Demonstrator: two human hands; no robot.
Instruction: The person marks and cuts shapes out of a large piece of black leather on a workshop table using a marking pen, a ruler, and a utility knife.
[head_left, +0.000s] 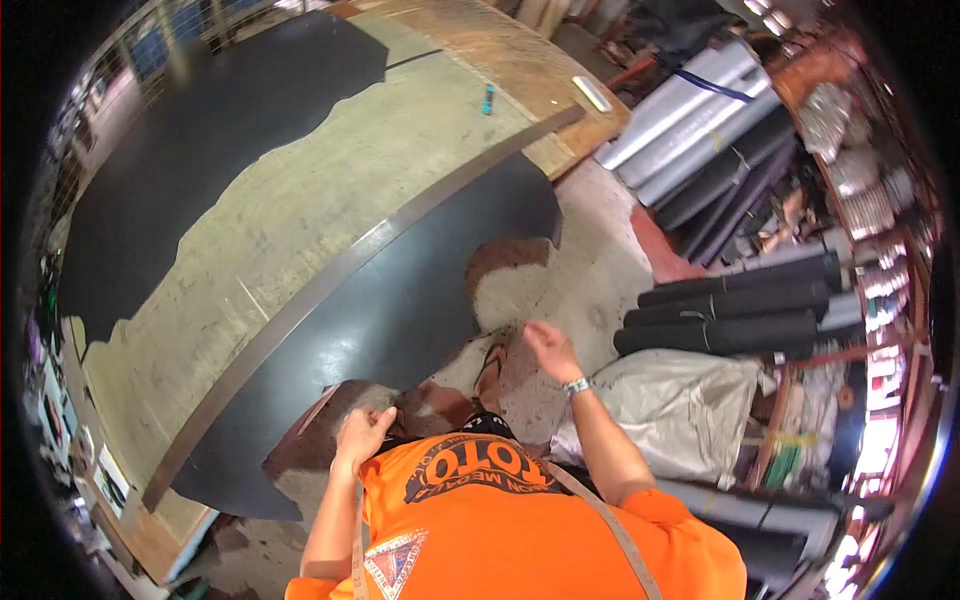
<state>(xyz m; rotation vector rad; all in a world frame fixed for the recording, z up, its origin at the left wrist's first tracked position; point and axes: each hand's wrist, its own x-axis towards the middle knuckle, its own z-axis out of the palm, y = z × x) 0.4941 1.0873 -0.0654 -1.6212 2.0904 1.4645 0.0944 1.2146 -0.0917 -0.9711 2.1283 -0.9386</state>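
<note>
Draping black sheet (420,290) over worn table (300,200) — material rolls (730,310) beyond

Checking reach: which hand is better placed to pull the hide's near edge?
Probably left. The left hand lies at the hide's turned-up edge; the right hand is raised, apart from it.

Single head-worn fisheye view, looking steeply down, worktable (300,230) close below

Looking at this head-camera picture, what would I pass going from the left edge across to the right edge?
Dark sheet on the worktable → left hand → right hand → dark rolls lying stacked → cluttered shelves at the far right.
</note>
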